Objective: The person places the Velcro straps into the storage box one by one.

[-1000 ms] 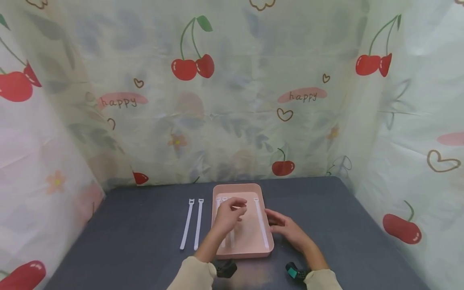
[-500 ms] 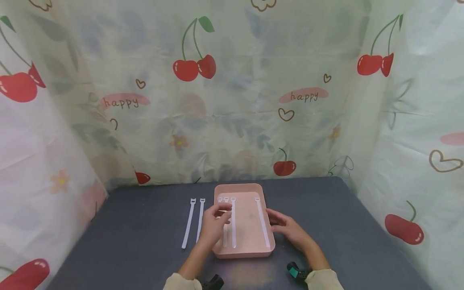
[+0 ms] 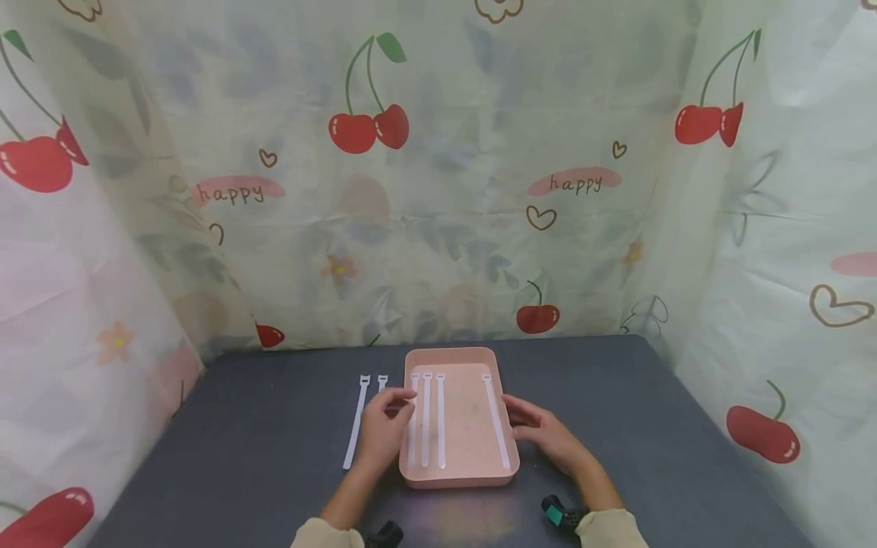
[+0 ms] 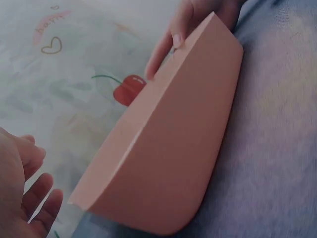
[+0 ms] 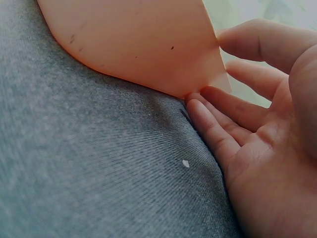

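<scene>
A pink tray (image 3: 469, 426) lies on the dark table. Three white cable ties (image 3: 441, 426) lie side by side along its left part, and another white cable tie (image 3: 496, 420) lies near its right wall. My left hand (image 3: 384, 428) hovers at the tray's left rim, fingers loosely bent; in the left wrist view that hand (image 4: 22, 188) holds nothing. Left of the tray are two more cable ties (image 3: 355, 426) on the table, the nearer one partly behind my hand. The fingers of my right hand (image 5: 262, 109) touch the outside of the tray's right wall.
The dark table (image 3: 260, 449) runs back to a curtain (image 3: 438, 190) printed with cherries, which also hangs at both sides. Black bands (image 3: 562, 514) sit by both wrists, beside the cream sleeves (image 3: 610, 529).
My left hand has moved left from over the tray to its left rim, uncovering the three ties inside. The right hand has stayed at the tray's right wall.
</scene>
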Demonstrator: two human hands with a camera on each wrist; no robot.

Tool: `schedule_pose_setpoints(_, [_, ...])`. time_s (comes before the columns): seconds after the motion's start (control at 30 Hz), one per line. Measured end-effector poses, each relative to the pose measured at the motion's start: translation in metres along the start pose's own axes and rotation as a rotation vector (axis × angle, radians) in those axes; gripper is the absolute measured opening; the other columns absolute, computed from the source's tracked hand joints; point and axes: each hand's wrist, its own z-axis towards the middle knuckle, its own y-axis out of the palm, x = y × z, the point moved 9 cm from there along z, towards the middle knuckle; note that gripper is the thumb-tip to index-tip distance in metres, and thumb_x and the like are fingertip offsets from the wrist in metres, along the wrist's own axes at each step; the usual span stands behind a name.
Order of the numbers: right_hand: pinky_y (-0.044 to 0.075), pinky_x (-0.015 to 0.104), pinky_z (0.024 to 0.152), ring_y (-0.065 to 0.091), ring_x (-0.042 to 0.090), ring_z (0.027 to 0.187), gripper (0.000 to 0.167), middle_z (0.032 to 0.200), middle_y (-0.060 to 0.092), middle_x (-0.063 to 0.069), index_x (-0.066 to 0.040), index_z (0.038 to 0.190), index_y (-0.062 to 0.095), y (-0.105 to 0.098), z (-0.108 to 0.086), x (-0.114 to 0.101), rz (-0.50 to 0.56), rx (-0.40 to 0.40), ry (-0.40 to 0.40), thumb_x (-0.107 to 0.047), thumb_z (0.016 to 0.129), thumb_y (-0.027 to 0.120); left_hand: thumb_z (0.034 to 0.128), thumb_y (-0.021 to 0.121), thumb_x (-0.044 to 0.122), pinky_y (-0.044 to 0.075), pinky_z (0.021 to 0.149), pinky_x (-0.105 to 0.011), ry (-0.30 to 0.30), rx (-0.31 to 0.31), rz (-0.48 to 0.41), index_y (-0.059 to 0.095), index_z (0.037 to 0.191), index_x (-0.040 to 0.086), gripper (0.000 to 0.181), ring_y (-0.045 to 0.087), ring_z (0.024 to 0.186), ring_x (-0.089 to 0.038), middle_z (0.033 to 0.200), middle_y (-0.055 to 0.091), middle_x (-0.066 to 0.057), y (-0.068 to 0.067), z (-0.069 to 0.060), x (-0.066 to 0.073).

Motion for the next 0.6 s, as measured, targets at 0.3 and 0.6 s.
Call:
schedule_pose_setpoints(0.3, [0.039, 0.041, 0.104, 0.044, 0.035, 0.131, 0.064, 0.150, 0.038, 0.018, -0.004, 0.149, 0.036, 0.001, -0.002, -0.003, 0.005, -0.004, 0.004, -0.014, 0.093, 0.064, 0.0772, 0.072, -0.010, 0.053, 0.068, -0.030, 0.023, 0.050, 0.074, 0.074, 0.091, 0.007, 0.022, 0.063, 0.082, -0.025, 0.089, 0.066, -0.002, -0.017, 0.008, -0.018])
schedule_pose_setpoints(0.6, [0.040, 0.037, 0.102, 0.044, 0.035, 0.131, 0.065, 0.150, 0.039, 0.018, -0.003, 0.150, 0.035, 0.002, -0.002, -0.003, -0.004, -0.005, 0.008, -0.015, 0.093, 0.064, 0.0775, 0.073, -0.007, 0.051, 0.076, -0.044, -0.060, 0.050, 0.208, 0.074, 0.092, 0.009, 0.021, 0.063, 0.089, -0.030, 0.093, 0.066, -0.006, -0.036, 0.016, -0.043])
